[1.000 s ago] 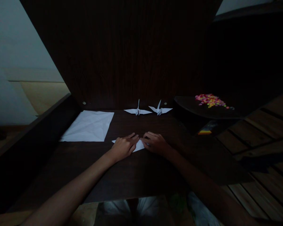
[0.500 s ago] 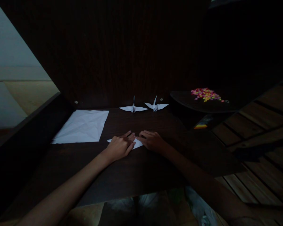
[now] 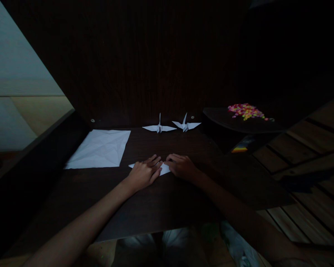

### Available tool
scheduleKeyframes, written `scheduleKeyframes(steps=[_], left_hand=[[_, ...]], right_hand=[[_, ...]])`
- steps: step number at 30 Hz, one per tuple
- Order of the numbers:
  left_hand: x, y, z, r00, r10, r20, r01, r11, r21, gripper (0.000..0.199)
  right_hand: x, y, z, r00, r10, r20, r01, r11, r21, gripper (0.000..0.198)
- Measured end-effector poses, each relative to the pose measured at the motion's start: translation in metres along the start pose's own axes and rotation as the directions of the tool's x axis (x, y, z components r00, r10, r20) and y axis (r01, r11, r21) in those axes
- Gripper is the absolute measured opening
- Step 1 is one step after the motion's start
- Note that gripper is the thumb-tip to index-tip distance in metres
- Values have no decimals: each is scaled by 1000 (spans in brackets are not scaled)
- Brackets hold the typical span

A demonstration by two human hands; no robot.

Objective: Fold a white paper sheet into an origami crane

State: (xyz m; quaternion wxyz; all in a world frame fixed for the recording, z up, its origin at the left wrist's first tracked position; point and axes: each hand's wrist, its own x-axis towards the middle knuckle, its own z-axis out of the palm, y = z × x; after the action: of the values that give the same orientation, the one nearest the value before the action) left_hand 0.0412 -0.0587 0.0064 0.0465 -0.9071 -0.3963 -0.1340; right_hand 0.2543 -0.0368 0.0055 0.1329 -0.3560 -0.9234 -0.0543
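Observation:
A small piece of folded white paper [image 3: 165, 169] lies flat on the dark wooden desk [image 3: 144, 215], partly covered by both hands. My left hand [image 3: 144, 172] rests over its left and middle part, fingers stretched out and palm down; a pointed paper tip shows beyond the wrist side. At the paper's right end, my right hand [image 3: 180, 165] has its fingers bent and pressed together at the paper's edge. Behind the hands stand two white origami cranes, a left crane [image 3: 159, 128] and a right crane [image 3: 186, 127], wings spread.
A creased white paper sheet [image 3: 100, 148] lies at the left by the desk's raised side board [image 3: 44, 148]. On a rounded shelf [image 3: 222, 120] at the right sits a heap of small colourful pieces [image 3: 247, 111]. A dark back panel [image 3: 128, 66] rises behind the cranes.
The whole view has shifted slightly, so everything appears a little further right. Both hands stay on the folded paper, with hardly any movement of their own.

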Motion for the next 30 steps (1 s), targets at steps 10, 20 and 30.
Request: scheduleKeyframes(steps=[10,20,30], left_hand=[[0,2,1,1000,-18,-3,18,1000,-20,38],[0,2,0,1000,-26,8,27,999,-18,38],[-1,2,0,1000,-24,14,24,1000,-11,39]], right_hand=[[-1,-2,-1,1000,-3,-9,3,1000,-23,16],[2,-2,0,1000,27,-13,-26,999,36,15],[0,1,11,980,125,-155,-89,971,221,17]])
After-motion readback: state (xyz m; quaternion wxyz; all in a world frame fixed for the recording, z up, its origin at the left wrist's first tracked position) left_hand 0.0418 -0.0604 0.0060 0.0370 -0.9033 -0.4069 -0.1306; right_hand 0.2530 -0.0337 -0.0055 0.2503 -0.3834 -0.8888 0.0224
